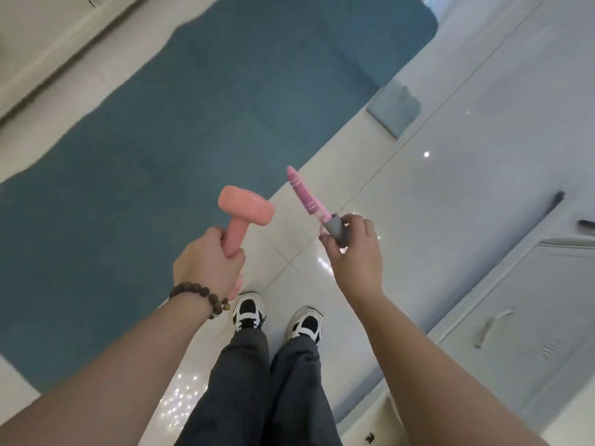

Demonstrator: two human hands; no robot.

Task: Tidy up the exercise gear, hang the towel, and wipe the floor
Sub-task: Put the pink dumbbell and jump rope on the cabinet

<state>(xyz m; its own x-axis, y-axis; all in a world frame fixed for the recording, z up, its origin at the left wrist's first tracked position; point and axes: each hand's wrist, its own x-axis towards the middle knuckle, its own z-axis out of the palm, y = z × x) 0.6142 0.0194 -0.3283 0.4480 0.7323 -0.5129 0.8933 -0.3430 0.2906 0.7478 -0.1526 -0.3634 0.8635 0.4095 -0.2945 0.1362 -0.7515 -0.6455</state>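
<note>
Gathering stage: the person stands at the near right edge of the teal exercise mat [193, 130], both hands loaded with gear, so the tidying looks only begun.
Left hand [206, 265]: fingers wrapped round the bar of a pink dumbbell [246, 204], one head sticking up and away, the other mostly hidden under the fist.
Right hand [354, 252]: pinching a grey handle [336, 231] with a pink ribbed piece [304, 191] standing out of it (probably a jump-rope handle, though no rope shows).
Gear status: both pieces are lifted off the floor but not put away; no storage spot can be identified with certainty, though a white cabinet [515, 317] stands at the near right.
Mat status: lying unrolled on the floor, far and left of the feet.
Towel: a folded grey-blue cloth [394, 107] lies on the tiles just beside the mat's far right edge, not hung.
Floor [467, 175]: glossy white tiles, wiping apparently not started; no wiping cloth is in either hand.
Remaining, by my judgement: stow gear, deal with mat, hang towel, wipe.
</note>
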